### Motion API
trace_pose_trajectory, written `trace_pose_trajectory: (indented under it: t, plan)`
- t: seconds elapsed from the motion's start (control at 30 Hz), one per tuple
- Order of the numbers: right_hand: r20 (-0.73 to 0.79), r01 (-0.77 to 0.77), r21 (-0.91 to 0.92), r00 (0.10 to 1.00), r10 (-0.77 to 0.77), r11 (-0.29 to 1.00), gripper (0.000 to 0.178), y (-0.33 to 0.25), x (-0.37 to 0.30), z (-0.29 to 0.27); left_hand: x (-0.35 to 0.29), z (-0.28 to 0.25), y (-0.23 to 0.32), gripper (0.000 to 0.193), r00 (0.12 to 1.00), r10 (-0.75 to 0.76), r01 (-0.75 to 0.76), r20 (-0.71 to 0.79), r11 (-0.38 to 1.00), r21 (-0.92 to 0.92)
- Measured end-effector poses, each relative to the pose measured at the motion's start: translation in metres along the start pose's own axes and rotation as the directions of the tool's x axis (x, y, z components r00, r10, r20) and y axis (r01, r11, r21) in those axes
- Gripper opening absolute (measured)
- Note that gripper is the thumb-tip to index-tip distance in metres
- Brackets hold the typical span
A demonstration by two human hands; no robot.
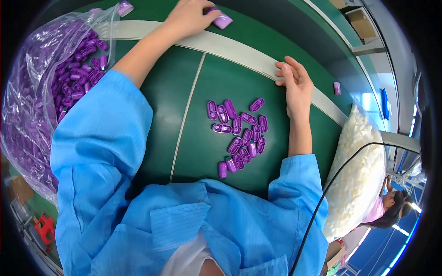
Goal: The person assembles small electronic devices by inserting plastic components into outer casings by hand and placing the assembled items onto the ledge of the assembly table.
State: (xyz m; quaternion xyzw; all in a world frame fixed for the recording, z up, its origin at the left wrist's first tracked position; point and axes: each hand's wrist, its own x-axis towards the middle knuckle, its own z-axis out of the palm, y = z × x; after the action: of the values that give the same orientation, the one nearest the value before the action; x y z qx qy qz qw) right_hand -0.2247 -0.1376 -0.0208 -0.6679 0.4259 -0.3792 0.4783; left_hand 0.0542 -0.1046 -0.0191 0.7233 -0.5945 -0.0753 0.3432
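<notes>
— Green bench mat [212, 87] with a pale strip [239, 50] running across its far side, a clear bag of purple parts [41, 83] at the left and a bag of white parts [359, 170] at the right. Where are the hands?

— Left hand [189, 18] is stretched far out past the strip, fingers curled down onto a lilac capped piece [223, 20] that lies just to its right, at the fingertips. It looks pinched or pressed there; the contact under the fingers is hidden, so I cannot tell if it is truly gripped. Another lilac piece [125, 7] sits further left, beside the bag's mouth.

— And the right?

— Right hand [297, 85] rests with its fingers loosely spread, empty, fingertips touching the edge of the strip. A small purple piece [337, 88] lies alone on the mat to its right.

— What lies nearest it?

— The scatter of purple oval shells [239, 135], on the mat just to the left of the right wrist and closer to the body. Most have their long axes running roughly away from the person, a few lie crosswise. The right hand is clearly nearer to them; the left arm passes well to their left.

— Anything else?

— A black cable [331, 184] curves over the white bag, and another person [391, 207] sits low at the right edge.
</notes>
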Motion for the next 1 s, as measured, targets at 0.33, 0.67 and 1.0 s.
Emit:
trace_pose_trajectory:
  t: [0.33, 0.67, 1.0]
  plan:
    - [-0.333, 0.093, -0.705, 0.832, -0.444, 0.703, 0.017, 0.026, 0.046, -0.078, -0.114, -0.047, 0.074, 0.090, 0.736, 0.348, -0.200, 0.581, 0.931, -0.305]
    - [-0.210, -0.197, -0.898, 0.978, 0.011, 0.393, 0.055, 0.033, 0.101, -0.181, -0.102, -0.038, 0.066, 0.053, 0.754, 0.397, -0.325, 0.524, 0.918, -0.229]
    - [0.457, -0.408, 0.351, 0.860, 0.225, 0.843, 0.028, -0.034, 0.000, 0.010, -0.081, -0.007, 0.051, 0.035, 0.882, 0.065, 0.391, 0.467, 0.453, -0.802]
